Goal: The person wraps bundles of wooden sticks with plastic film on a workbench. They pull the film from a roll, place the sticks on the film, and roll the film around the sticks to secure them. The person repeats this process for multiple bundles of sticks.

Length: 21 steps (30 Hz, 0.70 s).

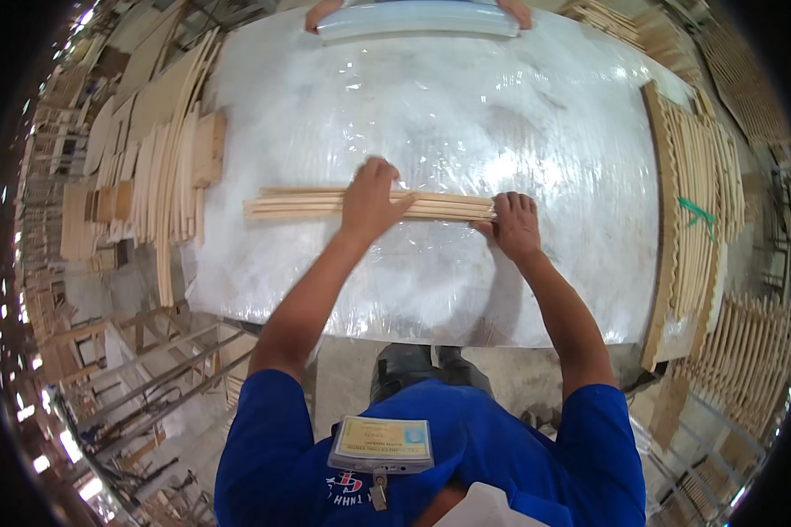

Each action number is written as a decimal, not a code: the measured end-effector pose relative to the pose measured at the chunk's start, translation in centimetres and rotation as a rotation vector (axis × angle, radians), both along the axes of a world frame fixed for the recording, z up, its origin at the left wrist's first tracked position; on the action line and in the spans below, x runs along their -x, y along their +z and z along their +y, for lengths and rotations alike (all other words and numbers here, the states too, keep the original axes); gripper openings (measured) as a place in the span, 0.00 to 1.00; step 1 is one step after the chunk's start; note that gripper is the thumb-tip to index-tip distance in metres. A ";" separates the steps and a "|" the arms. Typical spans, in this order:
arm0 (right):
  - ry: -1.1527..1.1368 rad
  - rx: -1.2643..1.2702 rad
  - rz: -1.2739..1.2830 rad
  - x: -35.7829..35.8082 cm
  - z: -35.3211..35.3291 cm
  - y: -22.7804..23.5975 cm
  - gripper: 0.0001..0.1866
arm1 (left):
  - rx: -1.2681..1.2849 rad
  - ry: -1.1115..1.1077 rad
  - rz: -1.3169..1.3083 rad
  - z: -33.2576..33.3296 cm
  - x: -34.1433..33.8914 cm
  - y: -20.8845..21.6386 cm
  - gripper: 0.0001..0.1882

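A bundle of slim, pale wooden sticks (453,207) lies crosswise on a table (325,281) covered with shiny clear plastic film. My left hand (369,206) is over the bundle left of its middle. Its thumb points right across the sticks, apart from the fingers, which reach past the far side and are slightly blurred. At the right end of the bundle, my right hand (516,224) grips the sticks, fingers over the top and thumb on the near side. The sticks' right tips are hidden by that hand.
Across the table, another person's two hands hold a roll of clear film (417,19) at its ends. Wooden strips (163,184) are stacked along the left edge. To the right stands a pile of wooden slats (699,202) with a green tie (696,211). Metal racks flank me.
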State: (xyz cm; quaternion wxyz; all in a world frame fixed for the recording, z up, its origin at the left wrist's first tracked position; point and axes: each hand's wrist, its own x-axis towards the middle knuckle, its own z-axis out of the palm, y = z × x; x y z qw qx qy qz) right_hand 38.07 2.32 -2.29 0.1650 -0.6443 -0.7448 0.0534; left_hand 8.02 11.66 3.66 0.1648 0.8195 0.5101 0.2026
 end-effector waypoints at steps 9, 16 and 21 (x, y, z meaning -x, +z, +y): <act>0.067 -0.063 0.016 1.8 0.0 -0.3 0.38 | 0.035 0.309 0.027 -14.1 9.7 -5.9 0.19; 0.043 -0.066 -0.011 0.3 -1.1 -0.4 0.38 | 0.688 0.693 -0.994 -9.4 6.1 -2.4 0.08; 0.090 -0.043 0.013 1.3 0.6 -0.2 0.37 | 0.240 0.557 -0.539 -3.0 3.9 -2.4 0.17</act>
